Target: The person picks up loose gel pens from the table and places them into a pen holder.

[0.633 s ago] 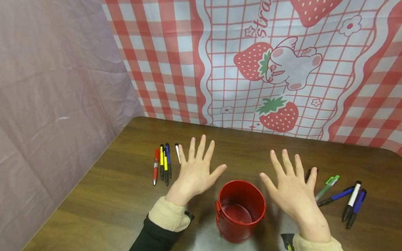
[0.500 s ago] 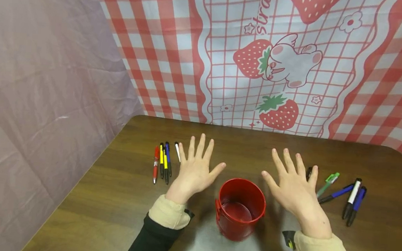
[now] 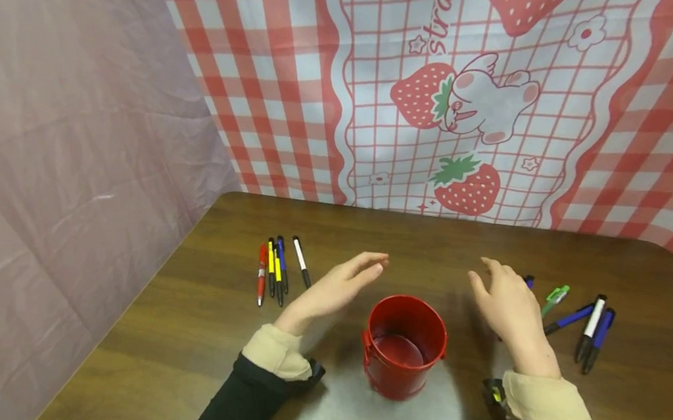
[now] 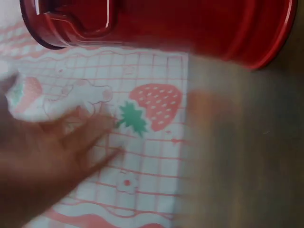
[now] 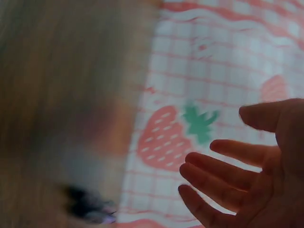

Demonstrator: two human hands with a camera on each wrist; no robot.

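A red metal bucket stands upright on the table with nothing inside. My left hand hovers to the left of its rim, turned on edge, fingers extended and holding nothing. To the right of the bucket, my right hand is also in the air, fingers loosely bent and without any object. In the left wrist view the bucket's wall fills the top, and the left hand is blurred. The right wrist view shows the right hand's fingers apart, nothing between them.
On the wooden table, a red pen, a white marker and several yellow and blue ones lie at left. At right are a green pen, a white marker and blue ones. A strawberry-print cloth hangs behind.
Both hands, earlier spread flat with palms down, have turned on edge with fingers drawn together. The right hand has moved slightly right. The white marker at left is now more exposed.
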